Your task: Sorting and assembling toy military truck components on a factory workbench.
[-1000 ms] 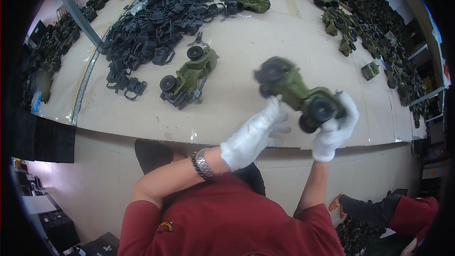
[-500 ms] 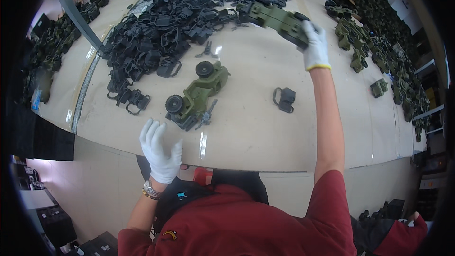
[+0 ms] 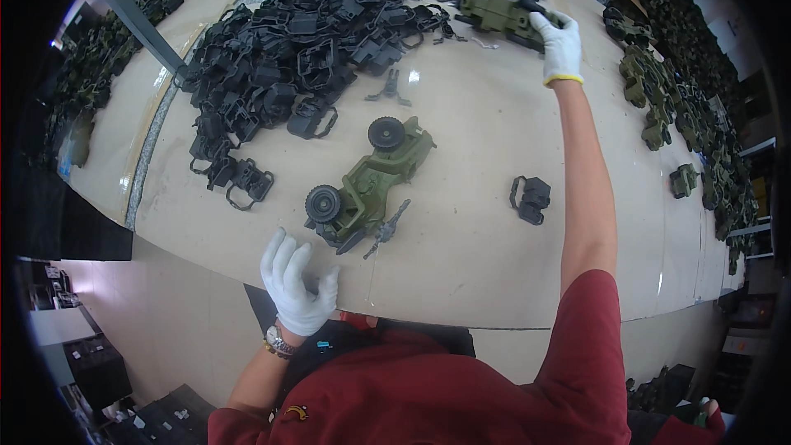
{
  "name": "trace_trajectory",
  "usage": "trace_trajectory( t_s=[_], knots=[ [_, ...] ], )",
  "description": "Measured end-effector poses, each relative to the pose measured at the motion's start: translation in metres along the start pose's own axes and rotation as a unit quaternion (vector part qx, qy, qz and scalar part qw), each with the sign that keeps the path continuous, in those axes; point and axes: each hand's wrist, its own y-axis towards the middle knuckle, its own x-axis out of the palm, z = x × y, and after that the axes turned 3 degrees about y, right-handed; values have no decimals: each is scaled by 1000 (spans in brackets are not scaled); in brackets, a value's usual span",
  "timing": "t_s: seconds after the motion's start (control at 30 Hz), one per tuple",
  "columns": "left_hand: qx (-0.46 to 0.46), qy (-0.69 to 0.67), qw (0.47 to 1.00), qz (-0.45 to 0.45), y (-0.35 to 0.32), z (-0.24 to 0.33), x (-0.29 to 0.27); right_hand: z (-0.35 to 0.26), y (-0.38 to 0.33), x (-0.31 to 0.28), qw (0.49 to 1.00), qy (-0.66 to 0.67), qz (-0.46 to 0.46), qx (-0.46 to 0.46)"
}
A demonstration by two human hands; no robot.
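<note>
At the far right of the table my right hand (image 3: 563, 48), in a white glove with a yellow cuff, is closed on one end of an olive green toy jeep (image 3: 494, 15). Whether that jeep touches the table I cannot tell. My left hand (image 3: 297, 284), also gloved, is held over the table's near edge with curled fingers apart and nothing in them. Just beyond it a second green toy jeep (image 3: 375, 183) lies on its side, black wheels showing. Beside this jeep is a small dark grey toy gun (image 3: 387, 229).
A large heap of dark grey plastic parts (image 3: 305, 49) covers the far left. A forked grey piece (image 3: 390, 88) lies near it, and a black box-like part (image 3: 531, 199) lies on the right. Several green toy vehicles (image 3: 651, 91) line the right side. A metal post (image 3: 140, 21) stands left.
My right hand has carried its toy jeep farther away across the table, and that jeep has turned somewhat. My left hand stays near the front edge, still empty. The whole view has shifted slightly.
</note>
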Motion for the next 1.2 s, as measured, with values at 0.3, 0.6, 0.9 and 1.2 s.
trace_trajectory(
  t_s=[0.3,0.6,0.9,1.2],
  knots=[
    [5,-9,1000,3,-2,0,7,59,74,-91,979,-184,84,-27],
    [12,-1,1000,1,0,3,0,25,-56,-226,954,105,-197,202],
    [25,17,1000,6,3,6,5,113,-15,-213,897,192,135,375],
    [22,29,999,1,2,9,2,122,-5,-170,892,-382,115,214]
  ],
)
